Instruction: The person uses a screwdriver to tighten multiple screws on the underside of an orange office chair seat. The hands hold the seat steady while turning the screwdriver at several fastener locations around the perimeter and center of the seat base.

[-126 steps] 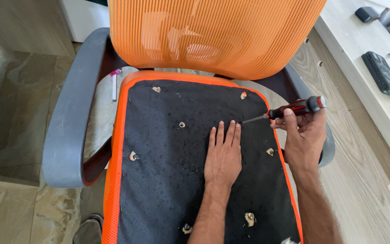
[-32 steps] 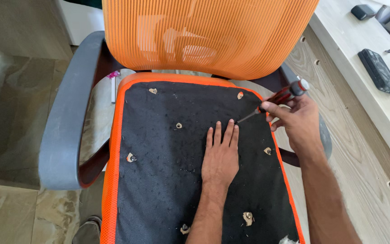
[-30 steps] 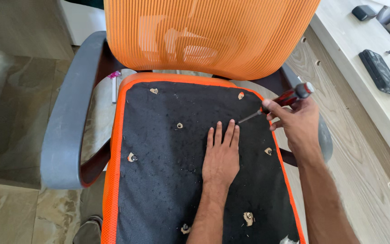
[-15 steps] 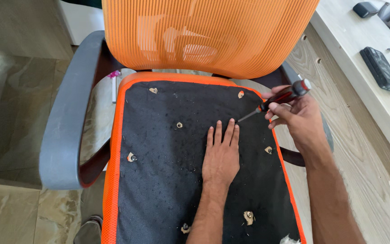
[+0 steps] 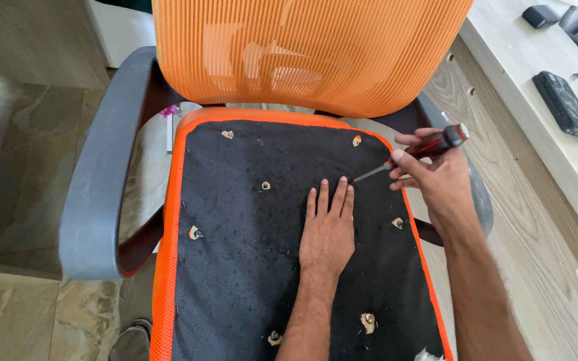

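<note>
Right hand (image 5: 439, 180) grips screwdriver (image 5: 413, 152), tip close to flat open left hand (image 5: 329, 230) on seat underside (image 5: 249, 267); a slip could jab fingers.

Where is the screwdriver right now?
In the head view, the screwdriver is in the right hand, at the right edge of the black seat underside, its tip pointing toward the left hand lying flat there.

Counted are two hands, left (image 5: 329, 234) and right (image 5: 436, 177), one screwdriver (image 5: 417, 151), one orange chair (image 5: 302, 60) with two grey armrests (image 5: 98, 167), seven screw holes (image 5: 265, 185) in its seat underside, and two dark cases (image 5: 564, 103) on one bench (image 5: 536, 93).
</note>
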